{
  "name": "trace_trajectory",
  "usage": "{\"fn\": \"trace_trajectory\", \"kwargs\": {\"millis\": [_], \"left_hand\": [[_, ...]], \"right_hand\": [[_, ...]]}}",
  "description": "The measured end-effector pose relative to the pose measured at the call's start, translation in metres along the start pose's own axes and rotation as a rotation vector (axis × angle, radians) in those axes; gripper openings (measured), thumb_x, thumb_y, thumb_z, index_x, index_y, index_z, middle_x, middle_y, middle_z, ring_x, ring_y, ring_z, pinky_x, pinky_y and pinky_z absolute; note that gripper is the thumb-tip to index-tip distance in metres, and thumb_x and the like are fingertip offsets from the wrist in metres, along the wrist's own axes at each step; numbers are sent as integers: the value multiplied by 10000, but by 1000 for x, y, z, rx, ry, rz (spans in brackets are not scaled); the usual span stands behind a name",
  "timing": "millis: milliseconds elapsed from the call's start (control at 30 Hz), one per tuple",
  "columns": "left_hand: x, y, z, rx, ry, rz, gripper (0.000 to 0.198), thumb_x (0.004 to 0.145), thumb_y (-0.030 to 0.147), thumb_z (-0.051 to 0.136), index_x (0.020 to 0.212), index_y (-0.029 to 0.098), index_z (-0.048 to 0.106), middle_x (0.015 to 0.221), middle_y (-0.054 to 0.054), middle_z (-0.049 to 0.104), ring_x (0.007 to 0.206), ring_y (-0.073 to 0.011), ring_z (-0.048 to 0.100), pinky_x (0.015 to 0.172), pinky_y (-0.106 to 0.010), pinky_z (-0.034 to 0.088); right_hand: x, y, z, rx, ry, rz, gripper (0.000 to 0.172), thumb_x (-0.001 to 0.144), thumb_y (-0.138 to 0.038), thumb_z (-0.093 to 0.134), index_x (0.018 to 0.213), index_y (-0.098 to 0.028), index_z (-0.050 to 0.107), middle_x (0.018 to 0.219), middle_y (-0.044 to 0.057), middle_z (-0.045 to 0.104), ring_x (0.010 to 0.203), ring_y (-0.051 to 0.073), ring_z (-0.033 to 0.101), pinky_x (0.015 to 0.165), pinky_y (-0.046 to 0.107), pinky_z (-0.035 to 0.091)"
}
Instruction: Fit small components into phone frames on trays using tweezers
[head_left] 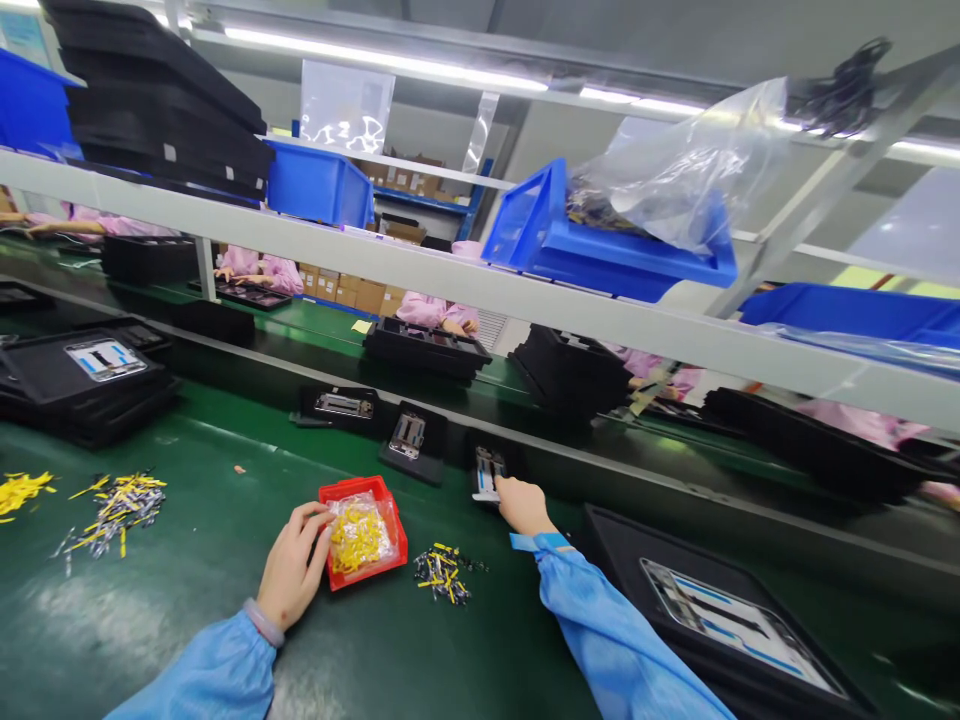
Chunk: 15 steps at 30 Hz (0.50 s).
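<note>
My left hand (296, 560) rests at the left side of a red bin (401, 550), fingers loosely apart and touching its rim. Inside the bin lies a clear plastic bag of small yellow pieces (358, 535). My right hand (526, 507) reaches forward with curled fingers closed at the edge of a phone frame (489, 465) on a black tray; the fingertips are partly hidden. Left of it, two more phone frames (407, 435) lie on black trays. A pile of small yellow and dark strips (444, 573) sits between my hands.
Stacked black trays stand left (75, 395); at the right, a black tray holds a phone frame (739, 620). Yellow and silvery strips (124, 505) lie on the green bench at left. A shelf rail (420, 262) with blue bins (615, 255) crosses above. People in pink sleeves work beyond.
</note>
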<state>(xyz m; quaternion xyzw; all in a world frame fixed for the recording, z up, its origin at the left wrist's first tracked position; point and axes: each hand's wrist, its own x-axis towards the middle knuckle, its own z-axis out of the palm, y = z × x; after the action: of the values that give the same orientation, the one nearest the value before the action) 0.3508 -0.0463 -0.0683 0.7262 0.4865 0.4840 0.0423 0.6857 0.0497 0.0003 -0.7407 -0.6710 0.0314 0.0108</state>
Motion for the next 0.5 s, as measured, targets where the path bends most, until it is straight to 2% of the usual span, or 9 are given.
{"fn": "trace_trajectory", "kwargs": {"millis": [67,167,333,400,500], "left_hand": [[0,1,1,4,14,-14,345,949,348,324,961,182,627,1006,-111,616,846,-199,674,759,-320,576],[0,2,3,-10,12,-48,340,943,358,333,964,189,627,1008,-105,614,850,-199,674,767,-323,577],[0,0,6,-37,30,-94,321,938,336,343,978,196,629,1019,-98,616,889,-202,671,788,-329,576],[1,0,8,-44,45,-107,308,938,317,349,979,196,630,1016,-95,619,890,-199,673,783,-320,578],[0,0,12,-66,60,-111,289,941,303,364,989,202,630,1016,-88,621,878,-189,677,769,-295,579]], "right_hand": [[3,-20,-2,-24,-13,-37,285,919,-298,572,1164,-154,563,1161,85,594,983,223,611,834,431,519],[16,-63,-2,-20,-16,-106,239,929,-261,554,1141,-153,577,1135,81,609,1023,229,596,888,450,487],[56,-137,4,70,-35,-125,266,919,-292,572,1156,-170,572,1168,77,599,1013,223,603,860,433,507],[74,-154,7,109,-43,-91,271,925,-305,563,1162,-172,569,1164,78,601,992,217,612,839,419,520],[96,-166,10,150,-44,-34,257,933,-308,550,1150,-174,574,1155,78,604,969,208,619,818,403,531]]}}
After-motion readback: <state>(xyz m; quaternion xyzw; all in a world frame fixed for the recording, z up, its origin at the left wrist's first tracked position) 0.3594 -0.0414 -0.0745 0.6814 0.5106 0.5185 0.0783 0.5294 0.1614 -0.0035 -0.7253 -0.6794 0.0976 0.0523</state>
